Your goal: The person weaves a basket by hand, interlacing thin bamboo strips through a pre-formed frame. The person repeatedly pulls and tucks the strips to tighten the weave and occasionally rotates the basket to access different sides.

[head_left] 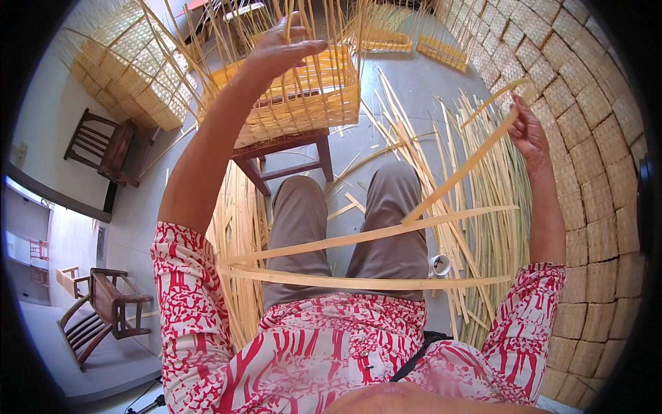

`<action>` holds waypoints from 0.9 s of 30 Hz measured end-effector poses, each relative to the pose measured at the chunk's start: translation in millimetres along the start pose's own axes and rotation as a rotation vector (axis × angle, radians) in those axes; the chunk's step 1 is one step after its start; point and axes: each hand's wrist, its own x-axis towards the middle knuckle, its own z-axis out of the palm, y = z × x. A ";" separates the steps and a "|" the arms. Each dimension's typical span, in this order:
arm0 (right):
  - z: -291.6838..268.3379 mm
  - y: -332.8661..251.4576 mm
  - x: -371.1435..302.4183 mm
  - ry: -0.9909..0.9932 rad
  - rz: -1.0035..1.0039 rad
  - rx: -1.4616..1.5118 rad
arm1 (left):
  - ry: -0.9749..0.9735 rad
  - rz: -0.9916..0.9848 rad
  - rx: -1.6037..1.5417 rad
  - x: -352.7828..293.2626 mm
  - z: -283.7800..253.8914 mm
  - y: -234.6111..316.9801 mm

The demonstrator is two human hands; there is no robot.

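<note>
Looking down in the head view, a seated person in a red-and-white patterned shirt [310,359] and grey-brown trousers [303,221] is seen. The left hand [279,48] is laid palm-down on the upright strips of a half-woven bamboo basket [296,103], fingers spread and loose, nothing clenched. The basket is set on a small red-brown wooden stool [286,148] just ahead of the knees. The right hand [527,127] is raised at the right, closed on 1 long bamboo strip [458,176], pinched near its top end; the strip is run down diagonally toward the lap. 2 more flat strips [358,279] are lain across the thighs. Loose bamboo strips [483,207] are piled on the grey floor at right, beside a white mug [439,265]. Stacked woven panels [586,138] are lined along the right wall. Wooden chairs [103,310] are seen at left.
</note>
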 end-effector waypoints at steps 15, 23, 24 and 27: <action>45.7 40.6 -10.0 -0.027 -0.027 0.107 | -0.366 -0.134 0.225 68.4 57.2 33.6; 18.6 43.4 -18.6 0.099 -0.025 0.194 | -0.397 0.101 0.455 70.9 73.2 21.9; 17.9 45.7 -20.3 0.108 -0.041 0.213 | -0.320 0.262 0.596 66.6 72.6 18.0; -12.5 36.3 -16.5 0.160 -0.082 0.232 | -0.274 0.635 0.854 67.6 66.7 9.1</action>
